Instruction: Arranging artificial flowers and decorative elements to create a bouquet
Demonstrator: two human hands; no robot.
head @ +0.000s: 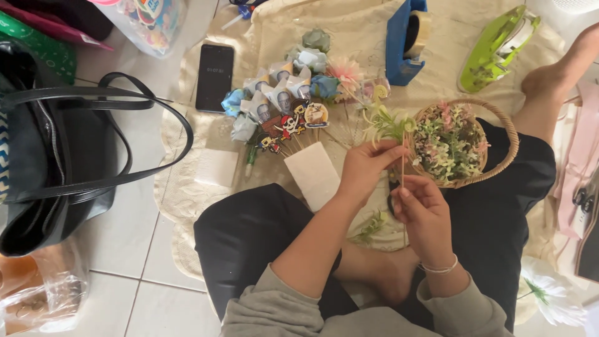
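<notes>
My left hand (364, 170) pinches a small sprig of green and pale artificial flowers (388, 123) against a thin wooden stick (402, 163). My right hand (423, 211) grips the lower part of that stick, with a thin bracelet on its wrist. Just right of the hands, a round wicker basket (506, 128) full of green and pink artificial flowers rests on my knee. I sit cross-legged in dark trousers on a cream cloth (359, 31).
A bunch of paper-wrapped picks and cartoon toppers (284, 103) lies ahead, with a white foam block (312, 175) beside it. A phone (215, 76), blue tape dispenser (405, 37), green tape dispenser (496, 50) and black handbag (56, 156) surround me.
</notes>
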